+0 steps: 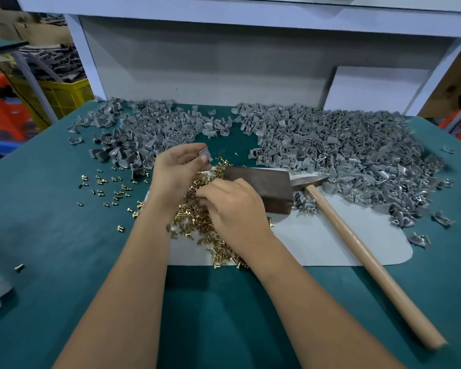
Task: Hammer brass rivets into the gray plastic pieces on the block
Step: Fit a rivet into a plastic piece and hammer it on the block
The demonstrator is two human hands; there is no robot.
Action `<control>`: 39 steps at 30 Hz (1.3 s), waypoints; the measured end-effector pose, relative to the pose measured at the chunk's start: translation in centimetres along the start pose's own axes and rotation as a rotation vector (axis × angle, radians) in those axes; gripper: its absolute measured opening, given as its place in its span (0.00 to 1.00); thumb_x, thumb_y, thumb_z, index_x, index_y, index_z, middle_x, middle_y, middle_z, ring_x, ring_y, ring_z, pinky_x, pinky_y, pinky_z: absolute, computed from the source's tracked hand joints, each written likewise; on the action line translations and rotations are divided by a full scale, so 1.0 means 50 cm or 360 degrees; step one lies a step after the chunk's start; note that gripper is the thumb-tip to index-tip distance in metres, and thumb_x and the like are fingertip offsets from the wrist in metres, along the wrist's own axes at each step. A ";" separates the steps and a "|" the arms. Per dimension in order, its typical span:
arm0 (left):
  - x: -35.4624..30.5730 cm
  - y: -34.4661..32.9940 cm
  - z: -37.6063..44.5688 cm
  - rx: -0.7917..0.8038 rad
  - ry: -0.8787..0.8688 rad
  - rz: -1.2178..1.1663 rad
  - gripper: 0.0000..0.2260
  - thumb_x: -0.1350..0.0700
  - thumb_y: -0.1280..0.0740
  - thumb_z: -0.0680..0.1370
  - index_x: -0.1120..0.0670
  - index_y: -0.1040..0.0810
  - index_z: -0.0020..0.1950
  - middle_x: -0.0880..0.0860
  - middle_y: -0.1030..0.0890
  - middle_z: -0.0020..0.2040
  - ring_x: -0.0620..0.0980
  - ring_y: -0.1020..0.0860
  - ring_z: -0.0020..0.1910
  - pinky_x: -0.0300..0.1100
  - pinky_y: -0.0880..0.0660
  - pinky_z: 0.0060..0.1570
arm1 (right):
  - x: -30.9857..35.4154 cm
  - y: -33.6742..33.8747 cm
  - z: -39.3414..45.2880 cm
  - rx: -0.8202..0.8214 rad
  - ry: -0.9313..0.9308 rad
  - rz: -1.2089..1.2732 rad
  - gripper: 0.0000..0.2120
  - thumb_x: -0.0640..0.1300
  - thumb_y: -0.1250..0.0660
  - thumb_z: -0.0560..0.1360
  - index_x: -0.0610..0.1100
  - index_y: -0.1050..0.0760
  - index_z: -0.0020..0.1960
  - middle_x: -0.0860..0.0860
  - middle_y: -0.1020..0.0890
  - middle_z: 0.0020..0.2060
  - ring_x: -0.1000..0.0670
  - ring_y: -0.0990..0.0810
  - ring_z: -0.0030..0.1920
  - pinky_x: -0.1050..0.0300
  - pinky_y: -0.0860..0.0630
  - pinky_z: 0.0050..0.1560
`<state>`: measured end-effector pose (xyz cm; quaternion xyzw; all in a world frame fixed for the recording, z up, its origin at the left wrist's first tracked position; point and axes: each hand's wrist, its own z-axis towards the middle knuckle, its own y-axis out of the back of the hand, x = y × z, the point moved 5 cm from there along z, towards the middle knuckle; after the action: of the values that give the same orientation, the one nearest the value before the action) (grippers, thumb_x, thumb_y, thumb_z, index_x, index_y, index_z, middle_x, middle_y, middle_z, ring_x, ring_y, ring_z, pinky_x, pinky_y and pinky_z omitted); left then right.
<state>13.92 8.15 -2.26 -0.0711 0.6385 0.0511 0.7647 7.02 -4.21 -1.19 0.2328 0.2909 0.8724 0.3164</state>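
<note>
while the left hand [180,169] pinches a gray plastic piece [205,153] in its fingers, the right hand [233,206] rests curled in the brass rivets [197,219]; its pinch cannot be told. block [261,189] adjacent.

Views: one, head-worn | Position: above the near edge of the table [64,235] | Direction: forward and down, wide-angle, edges bowed | Range: close, forearms enter from the bottom, both hands near centre | Far limit: white shelf frame [224,57] behind the table | Overlap: none, single view
</note>
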 end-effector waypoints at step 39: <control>0.000 -0.109 -0.072 -0.0034 -0.0293 0.1148 0.06 0.46 0.31 0.76 0.44 0.18 0.50 0.43 0.24 0.53 0.52 0.35 0.65 0.49 0.39 0.62 | -0.147 0.081 -0.044 -0.0456 -0.1120 0.0206 0.04 0.40 0.32 0.75 0.46 0.18 0.48 0.53 0.19 0.43 0.48 0.22 0.49 0.41 0.27 0.55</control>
<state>11.36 2.17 -2.67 0.1553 0.5504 0.3300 0.7510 9.11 -12.60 -1.78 0.4893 0.0244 0.7891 0.3706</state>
